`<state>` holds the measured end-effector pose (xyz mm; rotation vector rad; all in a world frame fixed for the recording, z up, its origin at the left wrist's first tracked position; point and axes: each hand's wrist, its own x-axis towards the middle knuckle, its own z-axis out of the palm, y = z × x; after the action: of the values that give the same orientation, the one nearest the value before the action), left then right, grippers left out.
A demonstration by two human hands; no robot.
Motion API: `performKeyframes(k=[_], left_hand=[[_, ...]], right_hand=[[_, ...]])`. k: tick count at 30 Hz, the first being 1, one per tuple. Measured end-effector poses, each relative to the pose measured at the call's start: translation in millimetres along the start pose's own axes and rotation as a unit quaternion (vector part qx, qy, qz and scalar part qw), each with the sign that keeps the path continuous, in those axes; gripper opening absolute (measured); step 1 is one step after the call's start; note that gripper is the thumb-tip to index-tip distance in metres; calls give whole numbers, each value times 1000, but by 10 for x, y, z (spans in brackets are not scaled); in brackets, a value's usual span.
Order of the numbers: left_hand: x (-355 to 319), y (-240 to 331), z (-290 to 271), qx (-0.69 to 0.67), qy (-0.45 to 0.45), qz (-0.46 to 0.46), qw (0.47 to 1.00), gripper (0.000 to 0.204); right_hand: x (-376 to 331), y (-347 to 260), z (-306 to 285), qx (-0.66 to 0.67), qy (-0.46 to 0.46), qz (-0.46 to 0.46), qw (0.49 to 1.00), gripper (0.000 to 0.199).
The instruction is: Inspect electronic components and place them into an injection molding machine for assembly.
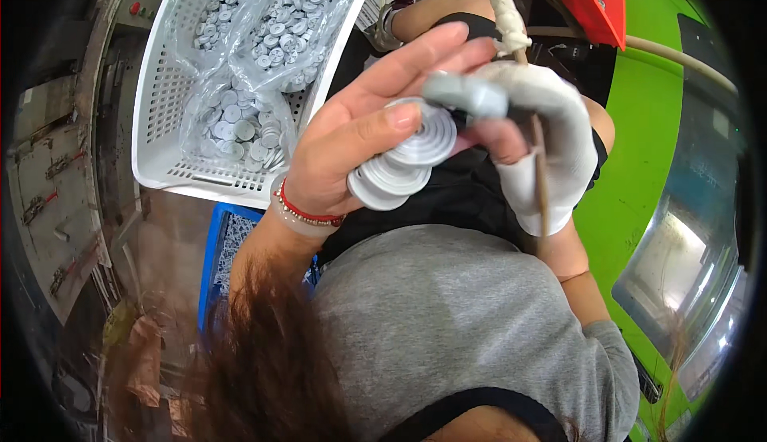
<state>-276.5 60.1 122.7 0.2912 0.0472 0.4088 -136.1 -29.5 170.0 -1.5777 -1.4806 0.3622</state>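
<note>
My bare left hand (351, 126), with a red bead bracelet at the wrist, is closed on several light grey round discs with stepped rings (423, 134). Its thumb presses on the upper disc, and its other fingers stretch out behind. To its right, my right hand (551, 134) wears a white glove that leaves the thumb tip bare. A thin brown rod (541, 178) runs across this gloved palm, and the fingers curl round it. Between the two hands is a smooth grey piece (467, 95), smeared by motion; which hand bears it I cannot tell.
A white perforated basket (148, 142) at the upper left holds clear bags of round metal parts (288, 23). Below it stands a blue tray (209, 262). A red bin (611, 19) is at the upper right, beside a green surface (651, 114). A rod wrapped in pale material (503, 3) hangs above my right hand.
</note>
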Motion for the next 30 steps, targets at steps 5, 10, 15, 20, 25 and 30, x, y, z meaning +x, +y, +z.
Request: performKeyframes(k=[5, 10, 15, 20, 25, 30], left_hand=[[-43, 22, 60, 29, 33, -33, 999, 72], [-41, 18, 72, 27, 33, -44, 998, 69], [-22, 17, 54, 31, 24, -37, 999, 65], [-3, -37, -42, -62, 1, -9, 998, 61], [3, -26, -42, -75, 5, -7, 997, 59], [-40, -11, 54, -99, 49, -51, 993, 67]], right_hand=[[104, -266, 13, 168, 66, 333, 925, 31], [122, -293, -14, 163, 65, 373, 911, 38], [95, -276, -9, 105, 50, 345, 931, 36], [-21, -31, -2, -16, -26, 18, 999, 40], [50, -77, 2, -60, -110, -8, 992, 51], [32, -168, 31, 74, 7, 209, 975, 24]])
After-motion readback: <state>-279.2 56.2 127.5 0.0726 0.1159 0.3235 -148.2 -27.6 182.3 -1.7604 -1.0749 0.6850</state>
